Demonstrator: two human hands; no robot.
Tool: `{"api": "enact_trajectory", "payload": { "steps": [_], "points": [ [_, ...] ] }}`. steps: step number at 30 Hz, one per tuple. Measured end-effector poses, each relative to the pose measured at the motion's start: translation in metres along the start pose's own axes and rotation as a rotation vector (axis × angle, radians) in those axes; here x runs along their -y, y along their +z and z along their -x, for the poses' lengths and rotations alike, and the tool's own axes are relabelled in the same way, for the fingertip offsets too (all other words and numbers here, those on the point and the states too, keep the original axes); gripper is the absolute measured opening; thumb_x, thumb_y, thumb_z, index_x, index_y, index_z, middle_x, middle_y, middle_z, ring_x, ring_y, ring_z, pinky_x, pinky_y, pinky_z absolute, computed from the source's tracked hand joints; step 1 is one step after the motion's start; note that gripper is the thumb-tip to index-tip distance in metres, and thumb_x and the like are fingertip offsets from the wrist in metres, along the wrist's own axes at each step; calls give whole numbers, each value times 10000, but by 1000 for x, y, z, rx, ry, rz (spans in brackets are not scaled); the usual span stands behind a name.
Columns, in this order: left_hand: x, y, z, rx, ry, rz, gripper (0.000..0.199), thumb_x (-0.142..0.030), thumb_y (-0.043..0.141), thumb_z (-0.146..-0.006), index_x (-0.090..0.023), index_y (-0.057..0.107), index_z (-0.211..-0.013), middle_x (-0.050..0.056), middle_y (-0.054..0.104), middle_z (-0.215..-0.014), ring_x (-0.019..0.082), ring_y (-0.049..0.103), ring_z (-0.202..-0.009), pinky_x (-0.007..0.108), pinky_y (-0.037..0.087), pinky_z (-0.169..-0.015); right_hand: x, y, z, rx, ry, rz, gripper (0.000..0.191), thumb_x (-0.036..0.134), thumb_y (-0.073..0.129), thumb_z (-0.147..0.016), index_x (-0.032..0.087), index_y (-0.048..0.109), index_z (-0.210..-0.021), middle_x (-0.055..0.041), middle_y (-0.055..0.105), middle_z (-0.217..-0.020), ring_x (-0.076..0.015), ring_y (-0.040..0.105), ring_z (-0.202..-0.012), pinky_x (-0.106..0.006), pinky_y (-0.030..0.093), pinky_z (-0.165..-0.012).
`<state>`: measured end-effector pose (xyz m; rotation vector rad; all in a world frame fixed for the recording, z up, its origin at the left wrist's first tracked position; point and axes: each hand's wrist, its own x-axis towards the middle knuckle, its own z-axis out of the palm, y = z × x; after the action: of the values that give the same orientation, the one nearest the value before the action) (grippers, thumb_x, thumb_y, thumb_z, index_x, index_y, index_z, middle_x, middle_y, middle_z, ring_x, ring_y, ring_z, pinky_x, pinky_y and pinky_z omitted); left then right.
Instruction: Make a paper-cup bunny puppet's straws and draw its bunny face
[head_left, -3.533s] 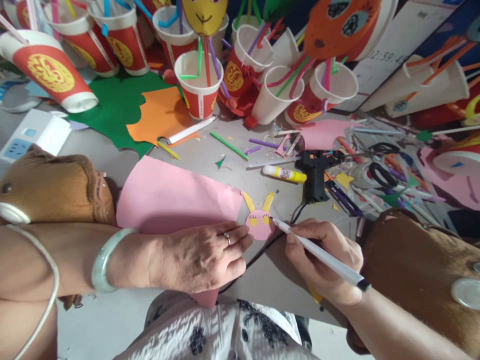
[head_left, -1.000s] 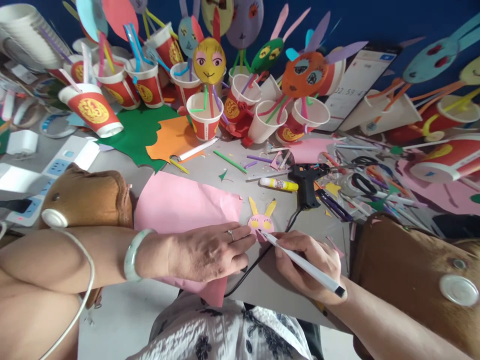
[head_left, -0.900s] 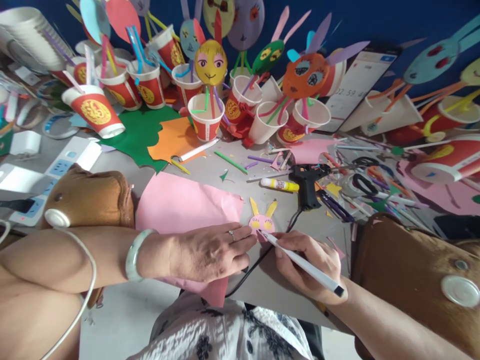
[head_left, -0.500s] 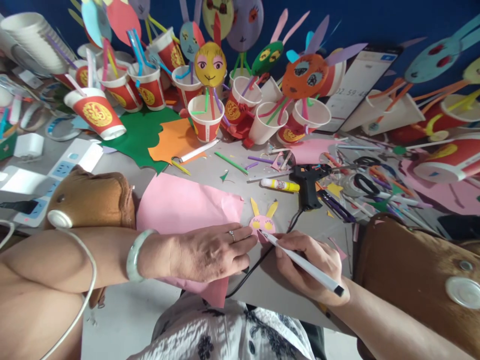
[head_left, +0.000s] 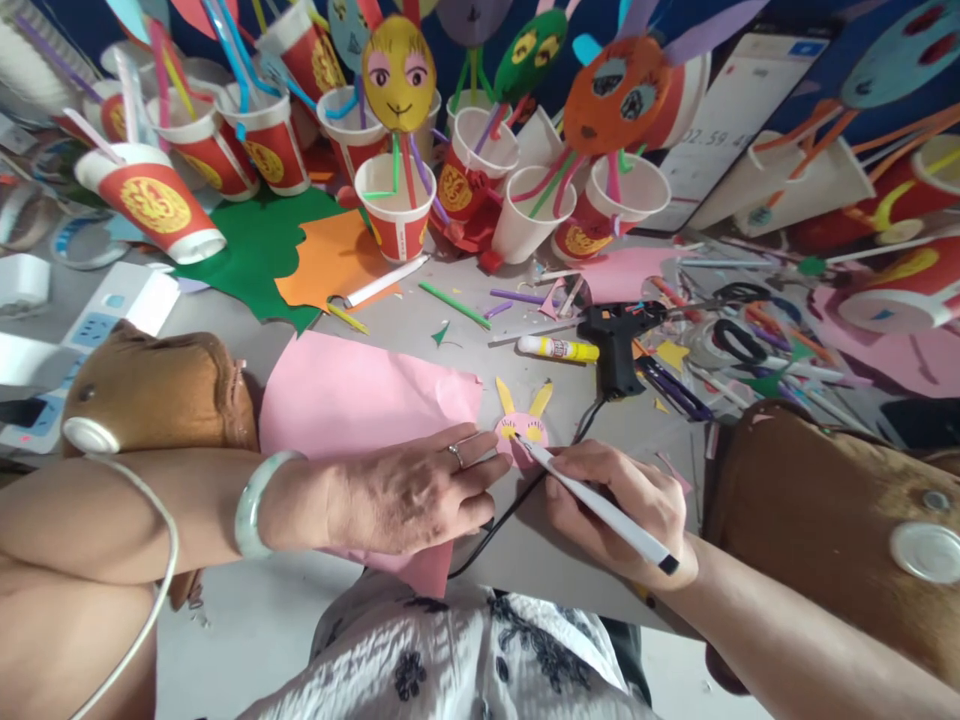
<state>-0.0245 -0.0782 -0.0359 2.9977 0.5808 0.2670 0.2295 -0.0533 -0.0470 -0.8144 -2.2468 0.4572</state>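
Observation:
A small pink paper bunny face (head_left: 523,428) with yellow ears, yellow eye patches and drawn lashes lies flat on the table. My right hand (head_left: 619,495) grips a white marker pen (head_left: 607,510), its dark tip on or just above the face's left eye patch. Stretched flat, my left hand (head_left: 416,490) has its fingertips at the lower left edge of the face. Beneath that hand and forearm lies a large sheet of pink paper (head_left: 352,395).
A black glue gun (head_left: 617,345) and a yellow glue stick (head_left: 559,349) lie beyond the face; a black cord (head_left: 510,520) runs past it. Paper cups with straw-and-paper figures (head_left: 397,205) line the back. Scissors (head_left: 739,350) and scraps fill the right. A power strip (head_left: 90,330) is left.
The pen tip has moved up from the middle of the bunny face to its left eye patch. My view has shifted slightly; the left hand stays by the face.

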Motion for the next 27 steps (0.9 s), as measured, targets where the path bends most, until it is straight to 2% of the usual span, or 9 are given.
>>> {"api": "enact_trajectory", "payload": {
  "steps": [3, 8, 17, 23, 27],
  "points": [
    [-1, -1, 0, -25, -20, 28, 167, -222, 600, -884, -139, 674, -1009, 191, 589, -1377, 301, 526, -1322, 457, 425, -1135, 0, 0, 1, -3, 1, 9, 210, 105, 659, -829, 225, 573, -979, -38, 738, -796, -154, 725, -642, -221, 576, -546],
    [-1, -3, -1, 33, -12, 56, 210, -267, 567, -905, -134, 657, -1041, 197, 584, -1374, 322, 509, -1347, 465, 411, -1159, 2, 1, -1, 8, -30, -2, 201, 91, 661, -837, 221, 566, -958, -36, 728, -782, -170, 741, -670, -232, 591, -566],
    [-1, -1, -2, 50, -27, 72, 197, -221, 555, -901, -158, 643, -1066, 147, 601, -1349, 294, 495, -1353, 463, 383, -1193, 3, 3, -8, 37, -131, -34, 225, 35, 636, -834, 201, 567, -969, -25, 699, -733, -180, 737, -666, -251, 619, -591],
    [-1, -1, -2, 52, -30, 133, 237, -207, 592, -857, -147, 636, -1082, 162, 593, -1349, 297, 488, -1349, 472, 397, -1181, 2, 4, -6, 45, -116, -55, 215, 69, 639, -851, 221, 569, -986, -20, 707, -753, -185, 744, -706, -271, 636, -626],
    [0, -1, -2, 79, -21, 123, 221, -209, 555, -883, -160, 627, -1086, 137, 594, -1343, 298, 485, -1355, 474, 380, -1194, 2, 4, -6, 47, -124, -54, 212, 48, 640, -844, 201, 563, -969, -30, 699, -751, -182, 745, -716, -264, 635, -649]
  ]
}}
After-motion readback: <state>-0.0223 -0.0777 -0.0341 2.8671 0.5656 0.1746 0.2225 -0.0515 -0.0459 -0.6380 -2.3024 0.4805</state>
